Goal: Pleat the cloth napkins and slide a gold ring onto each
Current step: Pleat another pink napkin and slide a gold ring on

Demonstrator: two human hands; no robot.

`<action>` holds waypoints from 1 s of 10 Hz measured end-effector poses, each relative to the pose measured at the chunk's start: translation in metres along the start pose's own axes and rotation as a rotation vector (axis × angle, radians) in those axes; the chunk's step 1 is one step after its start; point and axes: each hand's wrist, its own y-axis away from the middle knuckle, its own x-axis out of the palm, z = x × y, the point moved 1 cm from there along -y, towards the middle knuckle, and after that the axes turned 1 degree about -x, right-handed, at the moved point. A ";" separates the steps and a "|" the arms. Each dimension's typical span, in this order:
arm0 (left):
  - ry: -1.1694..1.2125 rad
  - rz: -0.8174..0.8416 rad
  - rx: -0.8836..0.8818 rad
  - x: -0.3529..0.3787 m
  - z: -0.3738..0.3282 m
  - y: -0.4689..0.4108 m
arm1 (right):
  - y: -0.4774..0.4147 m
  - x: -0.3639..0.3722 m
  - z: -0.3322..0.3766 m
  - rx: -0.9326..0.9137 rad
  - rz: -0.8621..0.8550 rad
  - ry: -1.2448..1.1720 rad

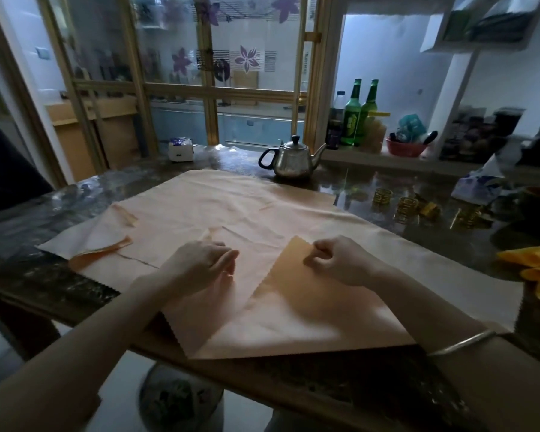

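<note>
Peach napkin (247,207) is spread on the table (44,275). Its folded-over corner is pinched by the right grip (334,260). Left grip (200,263) is laid flat on the cloth just beside it, fingers fairly straight, nothing grasped. Gold rings (406,208) are grouped off the napkin's right edge.

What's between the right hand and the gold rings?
In the head view, only napkin, then a bare strip of dark tabletop before the gold rings; nothing else beyond the right hand.
</note>
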 end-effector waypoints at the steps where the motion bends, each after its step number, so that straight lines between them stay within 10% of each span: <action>1: -0.200 0.001 -0.170 -0.005 0.059 0.000 | -0.011 0.000 -0.002 0.009 -0.006 0.057; 3: -0.462 -0.006 -0.314 -0.058 0.044 0.017 | -0.032 -0.002 -0.003 0.044 -0.059 0.084; 5: 0.549 0.247 -0.340 -0.033 -0.015 -0.024 | -0.076 -0.013 -0.018 0.153 -0.152 0.068; 6: 0.596 0.381 -0.345 -0.022 -0.021 -0.050 | -0.111 -0.020 -0.035 0.243 -0.162 0.058; 10: 0.170 -0.033 -0.306 0.009 -0.002 -0.153 | -0.230 -0.023 -0.085 0.425 -0.219 -0.036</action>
